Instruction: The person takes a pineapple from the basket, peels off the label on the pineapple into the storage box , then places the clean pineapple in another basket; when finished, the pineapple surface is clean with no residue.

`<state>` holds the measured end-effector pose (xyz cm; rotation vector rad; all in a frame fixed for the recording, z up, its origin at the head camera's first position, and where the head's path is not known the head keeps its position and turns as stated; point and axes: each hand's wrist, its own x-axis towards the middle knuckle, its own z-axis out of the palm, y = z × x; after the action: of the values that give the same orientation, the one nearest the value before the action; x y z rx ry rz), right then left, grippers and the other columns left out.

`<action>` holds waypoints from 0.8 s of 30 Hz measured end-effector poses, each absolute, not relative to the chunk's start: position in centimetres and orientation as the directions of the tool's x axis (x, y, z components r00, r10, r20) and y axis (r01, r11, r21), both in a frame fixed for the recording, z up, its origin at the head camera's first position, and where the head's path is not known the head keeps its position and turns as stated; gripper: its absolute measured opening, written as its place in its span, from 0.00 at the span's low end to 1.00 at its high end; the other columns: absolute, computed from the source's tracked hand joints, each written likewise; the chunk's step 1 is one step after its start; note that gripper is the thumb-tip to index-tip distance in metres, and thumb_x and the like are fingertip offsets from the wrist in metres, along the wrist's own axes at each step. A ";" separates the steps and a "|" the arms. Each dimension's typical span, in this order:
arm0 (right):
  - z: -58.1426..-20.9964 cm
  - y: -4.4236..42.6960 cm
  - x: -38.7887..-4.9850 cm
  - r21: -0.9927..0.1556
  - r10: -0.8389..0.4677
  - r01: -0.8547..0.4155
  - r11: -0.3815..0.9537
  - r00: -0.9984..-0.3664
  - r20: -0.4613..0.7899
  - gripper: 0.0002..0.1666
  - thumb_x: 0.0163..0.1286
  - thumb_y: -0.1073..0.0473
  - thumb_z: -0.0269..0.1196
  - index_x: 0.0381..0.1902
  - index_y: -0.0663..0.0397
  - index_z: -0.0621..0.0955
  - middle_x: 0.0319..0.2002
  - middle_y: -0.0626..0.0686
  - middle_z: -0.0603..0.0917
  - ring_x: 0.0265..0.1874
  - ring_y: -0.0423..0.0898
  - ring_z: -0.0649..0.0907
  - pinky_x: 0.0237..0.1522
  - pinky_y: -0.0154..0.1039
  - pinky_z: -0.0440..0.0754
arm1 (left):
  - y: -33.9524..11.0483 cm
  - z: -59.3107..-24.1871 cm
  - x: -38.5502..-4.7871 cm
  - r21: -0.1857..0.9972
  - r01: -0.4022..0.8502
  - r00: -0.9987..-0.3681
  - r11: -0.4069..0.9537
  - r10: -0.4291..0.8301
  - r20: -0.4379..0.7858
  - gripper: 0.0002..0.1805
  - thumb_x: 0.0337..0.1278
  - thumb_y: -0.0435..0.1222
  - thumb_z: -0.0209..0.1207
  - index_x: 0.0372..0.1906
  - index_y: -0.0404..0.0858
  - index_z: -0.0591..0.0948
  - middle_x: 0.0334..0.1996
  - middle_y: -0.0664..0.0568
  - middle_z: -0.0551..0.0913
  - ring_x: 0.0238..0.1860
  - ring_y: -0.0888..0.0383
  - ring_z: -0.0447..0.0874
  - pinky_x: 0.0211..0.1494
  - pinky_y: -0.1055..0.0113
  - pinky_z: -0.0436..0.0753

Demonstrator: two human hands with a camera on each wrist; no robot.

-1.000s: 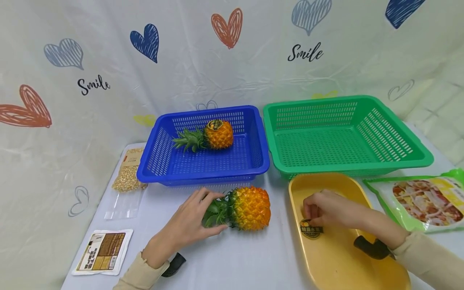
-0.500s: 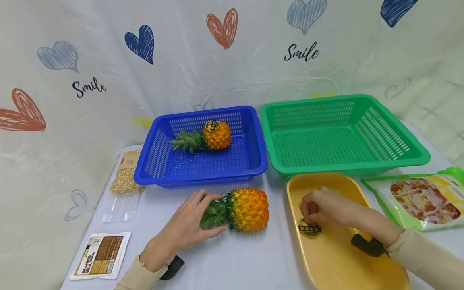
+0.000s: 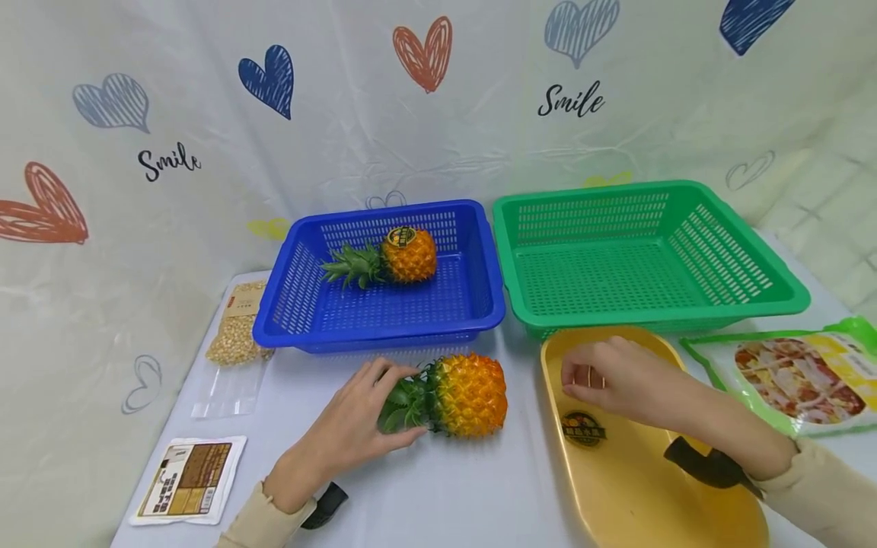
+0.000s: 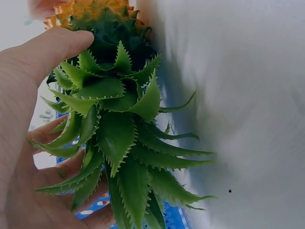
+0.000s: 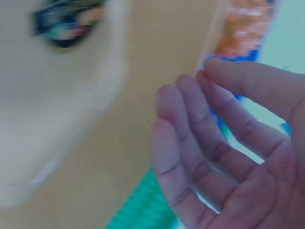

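Observation:
My left hand point(image 3: 356, 434) grips a pineapple point(image 3: 470, 396) at its green leafy crown. In the left wrist view the thumb point(image 4: 59, 45) lies against the base of the crown point(image 4: 116, 138), and the other fingers bend around behind the leaves. The pineapple rests on its side on the white cloth. My right hand point(image 3: 626, 380) hovers over the yellow tray point(image 3: 651, 495), its fingers loosely bent with nothing seen between them; thumb and index tips come close together. Just below that hand, a dark round fruit sticker point(image 3: 584, 429) is on the inside of the tray.
A blue basket point(image 3: 377, 339) behind the left hand contains a second pineapple point(image 3: 409, 259) with a round sticker. Beside it stands a green basket point(image 3: 658, 312). A grain bag point(image 3: 236, 335) and a white packet point(image 3: 188, 481) lie left; a green-edged food bag point(image 3: 802, 380) lies right.
My right hand has lifted off the sticker and shifted slightly up and away, leaving the sticker in the tray. The left hand stays on the pineapple.

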<state>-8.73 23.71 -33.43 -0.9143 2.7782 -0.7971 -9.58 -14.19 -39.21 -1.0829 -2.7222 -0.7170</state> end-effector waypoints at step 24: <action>-31.9 15.3 -9.9 -0.619 -0.739 -0.589 0.520 -0.674 0.020 0.41 0.58 0.58 0.81 0.67 0.48 0.75 0.64 0.52 0.75 0.62 0.53 0.79 0.59 0.55 0.84 | -14.0 -39.0 -9.3 0.353 0.698 -0.715 0.623 0.636 0.291 0.40 0.50 0.51 0.80 0.65 0.41 0.77 0.52 0.52 0.79 0.52 0.53 0.80 0.55 0.51 0.84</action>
<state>-9.93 15.27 -31.89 -1.1215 2.5170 -0.8847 -9.32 -14.03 -39.05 -1.1176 -2.7043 -0.6771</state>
